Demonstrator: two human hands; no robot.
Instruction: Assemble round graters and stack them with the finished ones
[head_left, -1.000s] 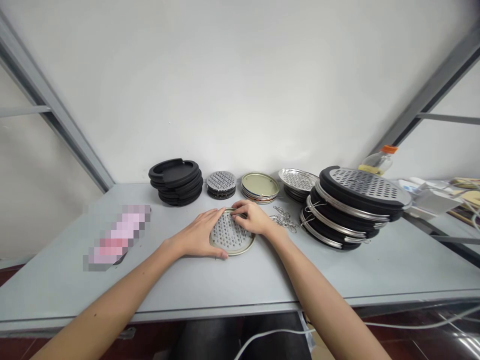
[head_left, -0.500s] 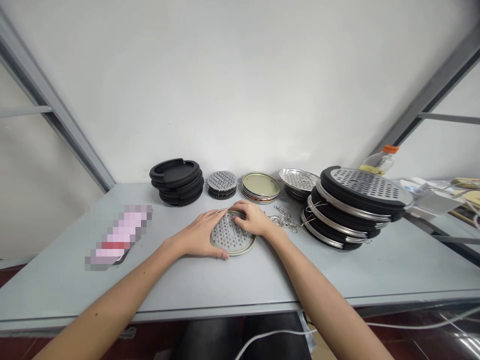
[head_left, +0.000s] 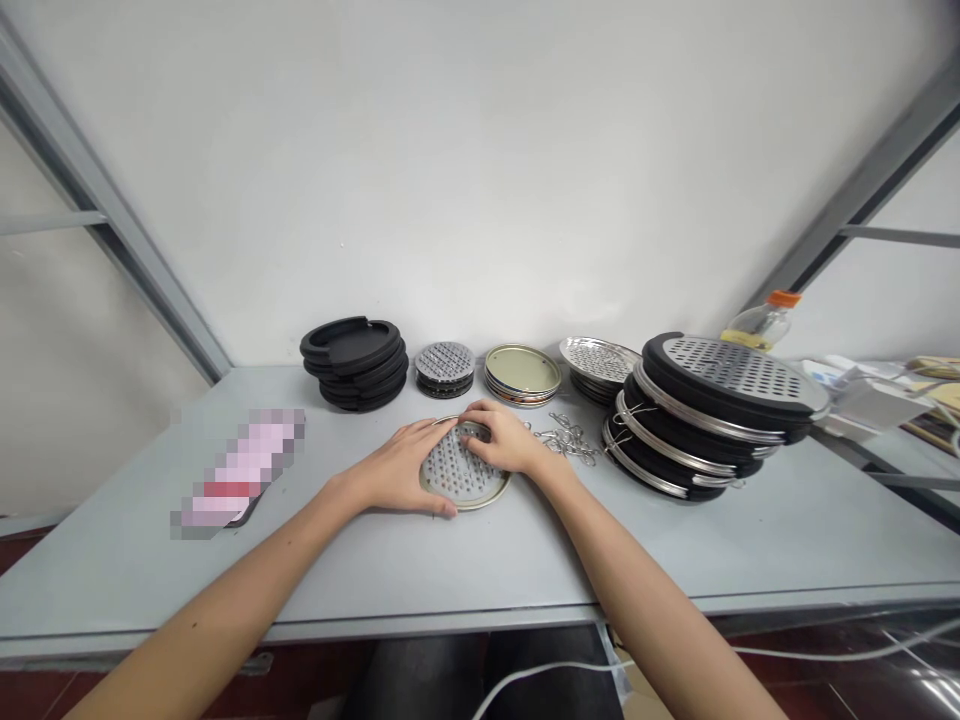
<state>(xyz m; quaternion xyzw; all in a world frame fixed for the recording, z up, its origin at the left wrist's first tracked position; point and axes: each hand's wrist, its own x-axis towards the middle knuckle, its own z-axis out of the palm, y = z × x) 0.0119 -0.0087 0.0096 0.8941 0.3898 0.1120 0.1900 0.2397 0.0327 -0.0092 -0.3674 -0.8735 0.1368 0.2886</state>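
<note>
A round metal grater plate [head_left: 461,465] sits inside a shallow gold-rimmed lid [head_left: 491,502], flat on the table in front of me. My left hand [head_left: 405,470] curves round the left side of the lid, thumb along the near rim and fingers at the far rim. From the far right, my right hand [head_left: 501,437] grips the edge, its fingertips over the far rim and its thumb tip above the grater plate. The left palm and right fingers cover parts of the rim. Just beyond my right wrist lies a small heap of bent wire clips [head_left: 566,438].
Along the wall stand stacks of black rings [head_left: 352,365], small grater plates [head_left: 445,362], gold lids [head_left: 523,370] and larger perforated discs [head_left: 598,358]. A tall pile of black-rimmed graters [head_left: 705,420] is at right, before an orange-capped bottle [head_left: 761,322]. A blurred pink item [head_left: 244,465] lies left.
My right thumb has shifted slightly to the left over the grater plate. Both hands and the lid otherwise stay in place.
</note>
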